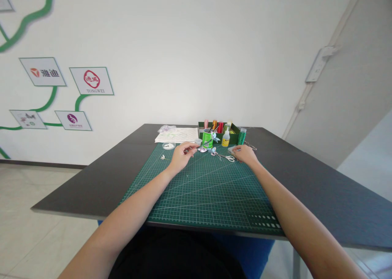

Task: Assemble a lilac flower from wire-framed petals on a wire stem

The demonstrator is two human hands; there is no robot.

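Observation:
My left hand [183, 154] is above the far part of the green cutting mat [208, 193], its fingers pinched on a thin dark stem [204, 144]. A pale blue-white flower [215, 137] shows at the stem's far end; whether they are joined is too small to tell. My right hand [245, 153] is low at the mat's far right, fingers bent together beside a small clear packet [231, 149]. What its fingertips hold is hidden. White-handled scissors [229, 158] lie between the hands, with small shiny petal pieces [202, 149] near them.
Behind the hands stand a green can [207, 135], a glue bottle [226, 138] and a green box [234, 138] with several thread spools. Paper sheets [180, 134], a small round dish [168, 146] and a white flower piece [163, 157] are at the left. A wall rises behind the black table [116, 164].

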